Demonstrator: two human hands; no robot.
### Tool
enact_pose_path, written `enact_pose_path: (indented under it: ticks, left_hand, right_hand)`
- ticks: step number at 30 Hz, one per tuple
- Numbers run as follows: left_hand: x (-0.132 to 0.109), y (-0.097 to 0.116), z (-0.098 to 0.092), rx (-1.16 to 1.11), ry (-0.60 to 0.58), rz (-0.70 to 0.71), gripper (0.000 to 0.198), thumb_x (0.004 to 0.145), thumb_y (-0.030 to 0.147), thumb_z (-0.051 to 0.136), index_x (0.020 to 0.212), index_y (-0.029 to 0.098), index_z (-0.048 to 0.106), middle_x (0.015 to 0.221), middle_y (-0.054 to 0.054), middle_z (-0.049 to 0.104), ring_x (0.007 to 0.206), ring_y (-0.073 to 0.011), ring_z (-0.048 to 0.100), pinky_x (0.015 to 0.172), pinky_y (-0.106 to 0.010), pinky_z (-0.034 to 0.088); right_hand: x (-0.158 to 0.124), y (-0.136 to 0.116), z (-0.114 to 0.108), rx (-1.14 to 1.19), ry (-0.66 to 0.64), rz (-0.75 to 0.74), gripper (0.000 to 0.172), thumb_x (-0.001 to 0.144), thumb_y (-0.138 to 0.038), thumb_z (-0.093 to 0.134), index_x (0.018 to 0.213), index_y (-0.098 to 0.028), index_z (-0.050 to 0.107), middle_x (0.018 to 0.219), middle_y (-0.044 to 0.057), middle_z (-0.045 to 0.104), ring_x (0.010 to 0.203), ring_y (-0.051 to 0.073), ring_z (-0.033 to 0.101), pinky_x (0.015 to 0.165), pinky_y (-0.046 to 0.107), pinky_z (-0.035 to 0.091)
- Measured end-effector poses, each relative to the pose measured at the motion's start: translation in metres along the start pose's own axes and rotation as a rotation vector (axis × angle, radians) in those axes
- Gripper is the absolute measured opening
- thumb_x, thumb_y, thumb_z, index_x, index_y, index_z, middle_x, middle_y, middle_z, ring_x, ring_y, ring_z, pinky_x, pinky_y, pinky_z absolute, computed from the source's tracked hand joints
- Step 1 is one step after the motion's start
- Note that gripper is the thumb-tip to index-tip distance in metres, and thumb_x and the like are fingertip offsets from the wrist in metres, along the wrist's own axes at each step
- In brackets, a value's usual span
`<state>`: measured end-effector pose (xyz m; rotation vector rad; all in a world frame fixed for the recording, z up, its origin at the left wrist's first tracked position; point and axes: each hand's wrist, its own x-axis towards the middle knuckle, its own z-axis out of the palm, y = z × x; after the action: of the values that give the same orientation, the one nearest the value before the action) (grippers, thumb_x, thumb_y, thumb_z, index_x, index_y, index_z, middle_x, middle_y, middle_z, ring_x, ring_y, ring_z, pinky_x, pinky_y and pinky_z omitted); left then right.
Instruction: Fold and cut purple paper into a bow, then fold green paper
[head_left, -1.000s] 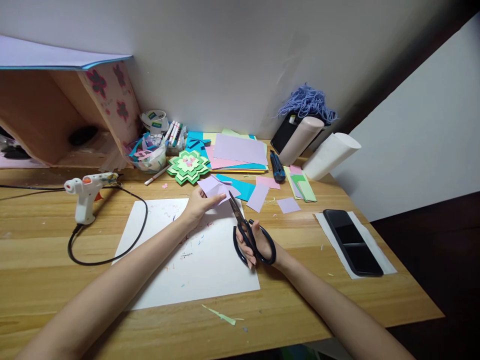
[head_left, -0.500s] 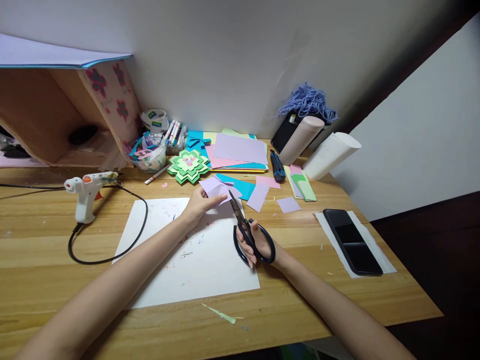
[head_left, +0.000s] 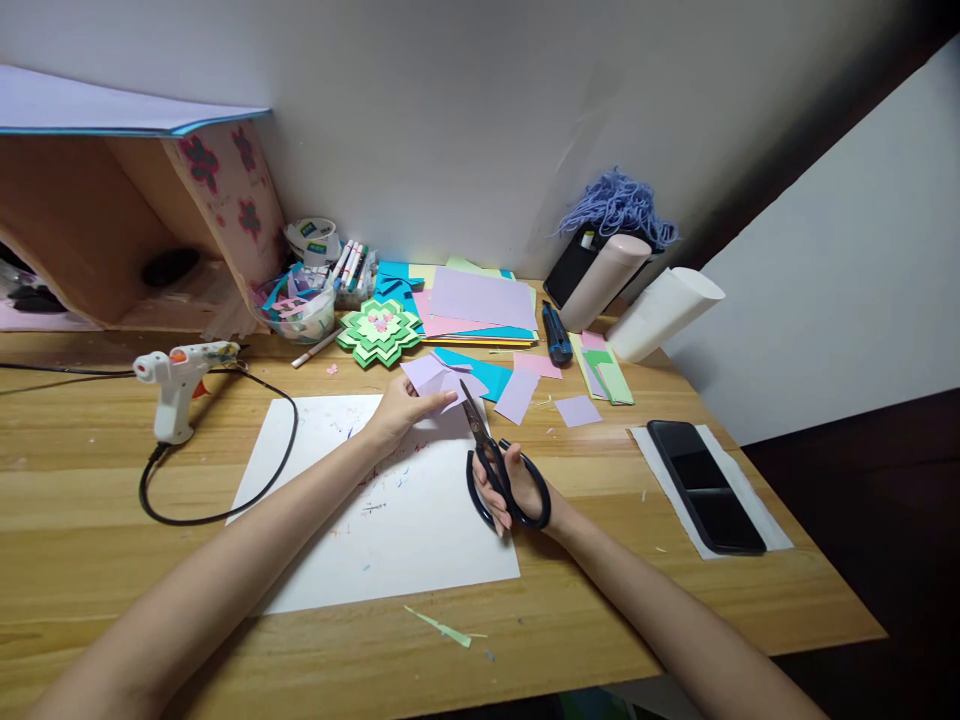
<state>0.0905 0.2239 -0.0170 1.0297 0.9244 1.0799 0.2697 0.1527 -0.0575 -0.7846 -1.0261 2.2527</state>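
My left hand (head_left: 397, 412) pinches a piece of lilac paper (head_left: 431, 375) above the far edge of a white sheet (head_left: 382, 520) on the wooden desk. My right hand (head_left: 517, 490) has its fingers through the black handles of a pair of scissors (head_left: 487, 455). The blades point up and away, and their tips meet the lilac paper just right of my left fingers. Small coloured scraps speckle the white sheet.
A glue gun (head_left: 176, 380) with a looping black cable stands at the left. A green paper flower (head_left: 379, 332), a bowl of scraps (head_left: 300, 308), stacked coloured paper (head_left: 480, 305) and a utility knife (head_left: 555, 335) lie behind. A phone (head_left: 705, 485) rests at the right.
The lilac paper has turned slightly in my left fingers while the scissors stay at its edge. Both arms are otherwise in the same place.
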Motion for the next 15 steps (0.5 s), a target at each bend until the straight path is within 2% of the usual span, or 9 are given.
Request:
enact_pose_path:
  ticks: [3, 9, 11, 15]
  left_hand:
    - [-0.0008, 0.0007, -0.0003, 0.006, -0.021, -0.002, 0.048, 0.055, 0.032, 0.08, 0.097, 0.015, 0.064, 0.096, -0.009, 0.067, 0.085, -0.0222, 0.061, 0.076, -0.033, 0.046]
    - [-0.0002, -0.0001, -0.0003, 0.007, -0.044, -0.009, 0.051, 0.056, 0.031, 0.08, 0.101, 0.014, 0.063, 0.099, -0.01, 0.066, 0.088, -0.0231, 0.061, 0.079, -0.034, 0.046]
    - [0.0, -0.0004, -0.0003, 0.005, -0.044, -0.006, 0.052, 0.056, 0.032, 0.08, 0.102, 0.014, 0.063, 0.1, -0.01, 0.066, 0.089, -0.0236, 0.061, 0.08, -0.035, 0.045]
    - [0.0, -0.0007, -0.0004, -0.002, -0.055, 0.006, 0.05, 0.058, 0.031, 0.079, 0.103, 0.015, 0.063, 0.103, -0.01, 0.065, 0.092, -0.0239, 0.06, 0.082, -0.035, 0.045]
  right_hand:
    - [0.0011, 0.0026, -0.003, 0.045, 0.011, -0.04, 0.069, 0.053, -0.085, 0.046, 0.072, -0.018, 0.043, 0.038, -0.009, 0.047, 0.025, 0.008, 0.043, 0.028, 0.021, 0.043]
    - [0.0055, 0.0037, -0.01, 0.11, -0.109, 0.01, 0.065, 0.056, -0.081, 0.051, 0.07, -0.019, 0.042, 0.038, -0.007, 0.05, 0.025, 0.01, 0.045, 0.027, 0.023, 0.044]
    - [0.005, 0.0034, -0.0088, 0.121, -0.085, 0.011, 0.064, 0.055, -0.08, 0.054, 0.069, -0.019, 0.043, 0.038, -0.007, 0.05, 0.025, 0.01, 0.045, 0.026, 0.023, 0.044]
    - [0.0008, 0.0036, -0.0009, 0.085, 0.063, -0.046, 0.063, 0.057, -0.079, 0.054, 0.07, -0.018, 0.043, 0.036, -0.008, 0.048, 0.023, 0.008, 0.042, 0.025, 0.02, 0.042]
